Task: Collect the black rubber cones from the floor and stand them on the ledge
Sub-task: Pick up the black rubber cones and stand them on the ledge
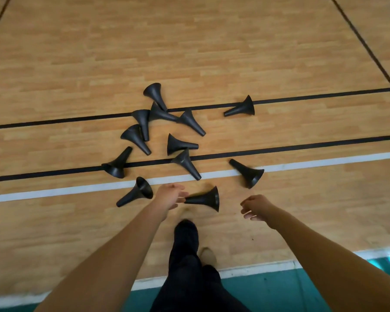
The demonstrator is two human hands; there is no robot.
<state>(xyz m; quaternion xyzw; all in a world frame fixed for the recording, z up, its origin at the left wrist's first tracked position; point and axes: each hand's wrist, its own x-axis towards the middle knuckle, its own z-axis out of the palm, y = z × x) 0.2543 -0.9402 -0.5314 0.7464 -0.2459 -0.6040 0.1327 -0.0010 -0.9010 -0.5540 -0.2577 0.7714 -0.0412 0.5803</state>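
Several black rubber cones lie on their sides on the wooden gym floor, scattered across the black and white court lines. The nearest cone lies just ahead of me, its narrow tip pointing left. My left hand reaches down toward that tip with relaxed fingers and overlaps its end; no grip shows. Left of it lies another cone. My right hand hangs with loosely curled fingers and holds nothing, below a cone on the white line. No ledge is in view.
A cluster of cones lies further ahead and a lone cone at the right on a black line. My dark-trousered legs and a shoe are below. A teal floor strip runs along the bottom.
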